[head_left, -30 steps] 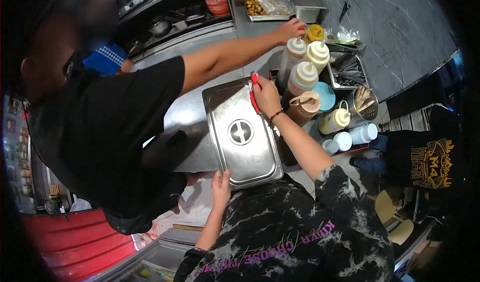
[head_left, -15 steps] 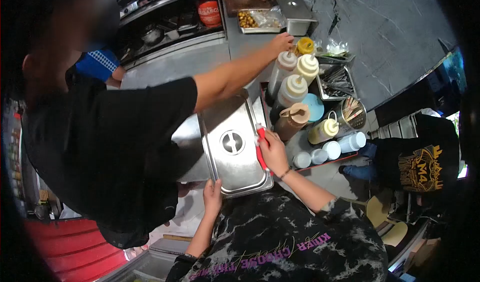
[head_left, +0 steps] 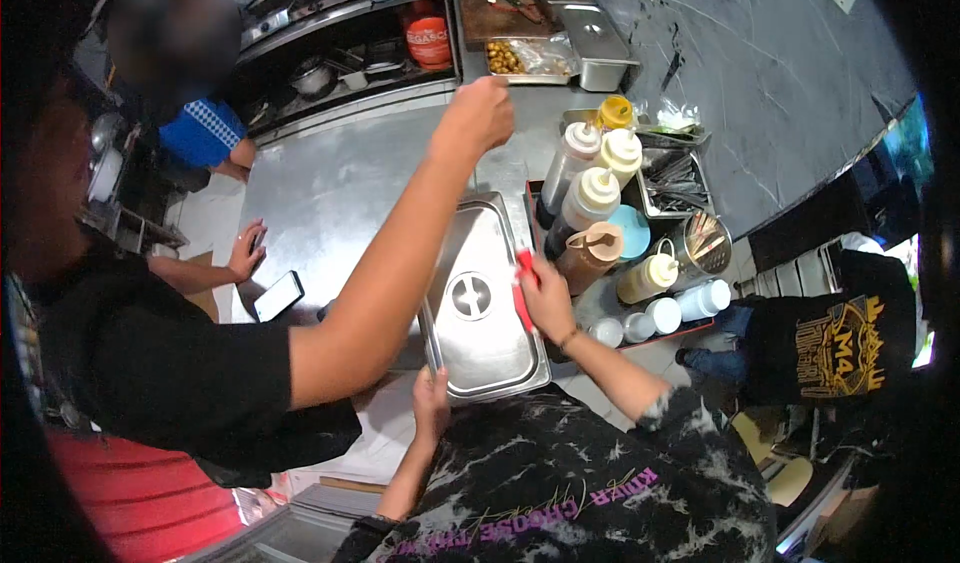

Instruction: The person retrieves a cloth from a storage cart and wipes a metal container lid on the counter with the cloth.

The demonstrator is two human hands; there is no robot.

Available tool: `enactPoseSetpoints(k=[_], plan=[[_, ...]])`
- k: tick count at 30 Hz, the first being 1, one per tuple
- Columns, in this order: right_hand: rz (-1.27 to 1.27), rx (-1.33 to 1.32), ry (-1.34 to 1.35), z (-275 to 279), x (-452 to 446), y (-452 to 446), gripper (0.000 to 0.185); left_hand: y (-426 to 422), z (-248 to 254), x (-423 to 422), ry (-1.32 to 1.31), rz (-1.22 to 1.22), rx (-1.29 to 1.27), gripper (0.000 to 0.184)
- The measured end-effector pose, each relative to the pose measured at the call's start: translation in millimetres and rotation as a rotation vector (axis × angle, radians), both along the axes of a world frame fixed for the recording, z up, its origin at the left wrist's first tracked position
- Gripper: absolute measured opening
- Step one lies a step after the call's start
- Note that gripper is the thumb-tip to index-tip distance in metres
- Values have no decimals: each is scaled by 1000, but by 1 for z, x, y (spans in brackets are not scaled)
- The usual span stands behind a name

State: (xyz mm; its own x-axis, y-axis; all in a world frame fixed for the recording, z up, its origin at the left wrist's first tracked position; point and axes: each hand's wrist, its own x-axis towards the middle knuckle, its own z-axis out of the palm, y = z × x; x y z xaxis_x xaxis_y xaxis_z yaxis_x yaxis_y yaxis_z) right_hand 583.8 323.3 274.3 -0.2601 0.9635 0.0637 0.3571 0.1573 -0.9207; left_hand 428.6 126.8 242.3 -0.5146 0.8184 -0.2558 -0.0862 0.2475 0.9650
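Observation:
My right hand (head_left: pixel 549 301) is closed around a red-handled tool (head_left: pixel 524 291) over the right edge of a steel pan with a lid (head_left: pixel 486 348). At the pan's lower left corner, my left hand (head_left: pixel 431 400) grips the rim, thumb on top. The lid has a round recessed handle in its middle. Just right of the pan stands a tray (head_left: pixel 640 340) of squeeze bottles (head_left: pixel 592 199), a tan jug (head_left: pixel 592 253) and cups with pale lids (head_left: pixel 704 300).
A co-worker's arm (head_left: pixel 375 283) reaches across the steel counter (head_left: pixel 330 168) left of the pan. A phone (head_left: pixel 279 296) lies near the co-worker's other hand (head_left: pixel 247 252). Behind are a potato tray (head_left: pixel 520 60) and a lidded steel container (head_left: pixel 597 45). Another person (head_left: pixel 820 338) stands at right.
The co-worker's hand has left the bottles and moved left, raised in a fist; the phone has come into view. My right hand has slid down along the pan's right edge with the tool.

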Motion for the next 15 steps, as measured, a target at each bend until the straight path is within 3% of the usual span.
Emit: enactPoseSetpoints(k=[7, 10, 15], plan=[[-65, -108, 99, -14, 53, -103, 24, 14, -2, -6, 47, -73, 83, 22], [-72, -103, 25, -5, 62, -116, 26, 24, -15, -13, 180, -82, -19, 25], [-134, -140, 66, 3, 70, -128, 28, 46, -31, -5, 191, -50, 35, 30]])
